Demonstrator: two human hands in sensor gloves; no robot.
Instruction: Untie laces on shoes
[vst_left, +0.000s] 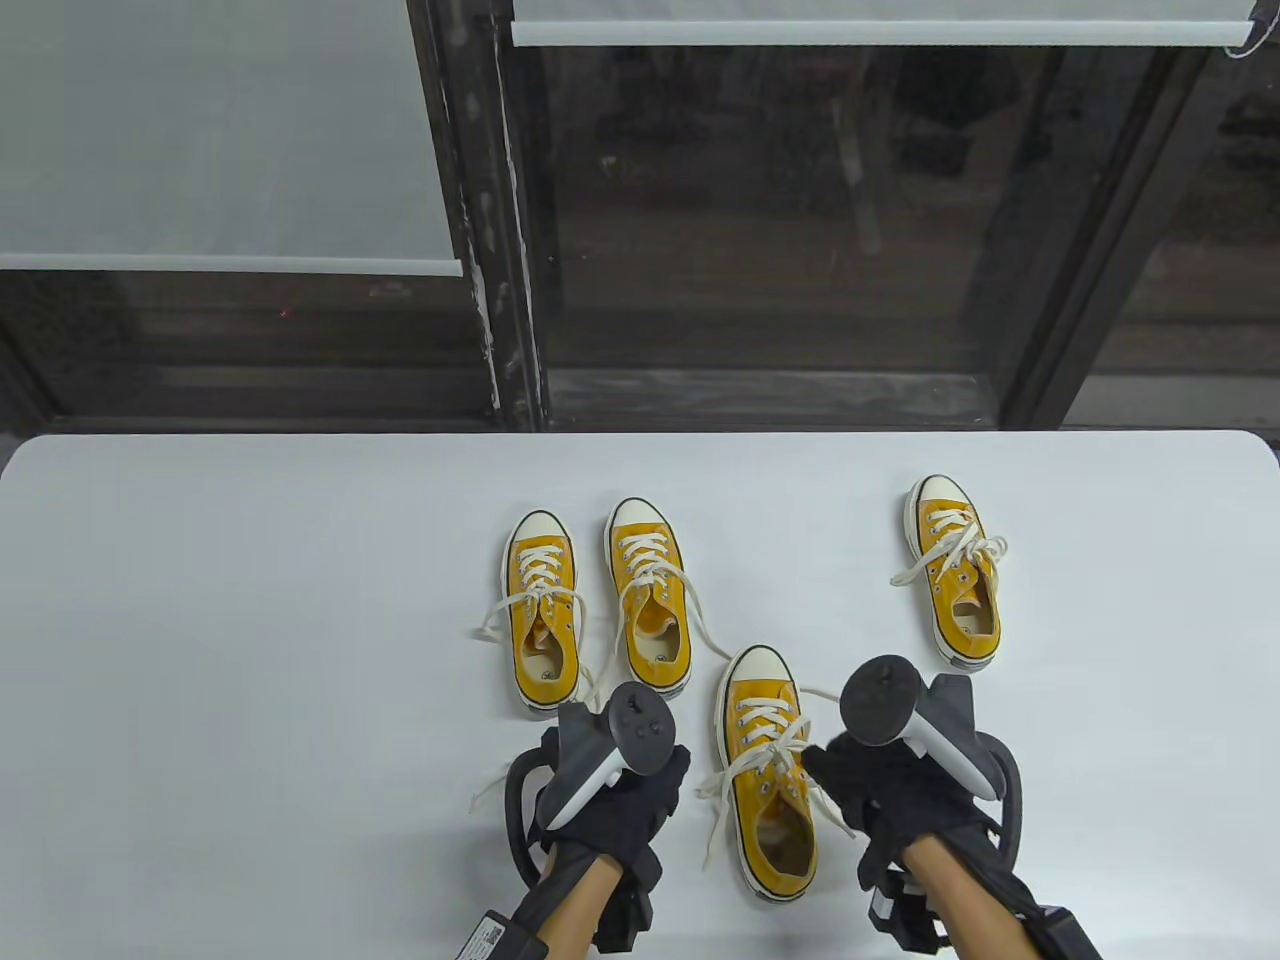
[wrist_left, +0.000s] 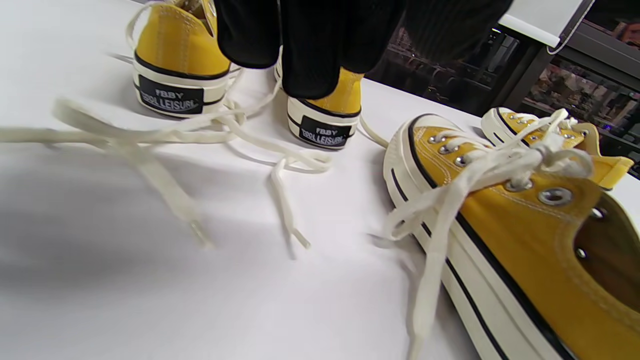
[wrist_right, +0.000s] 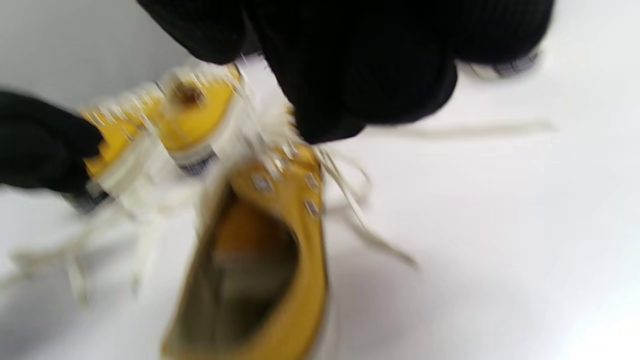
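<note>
Four yellow sneakers with cream laces stand on the white table. The nearest shoe lies between my hands, its bow still knotted. My right hand reaches in from the right, and its curled fingertips pinch the lace at that bow; the right wrist view is blurred. My left hand hovers left of this shoe, its fingers hanging and holding nothing. Behind it, two shoes have loose laces trailing on the table.
A fourth shoe with a tied bow stands apart at the right. Loose lace ends lie across the table in front of the left pair's heels. A dark window frame rises beyond the table's far edge.
</note>
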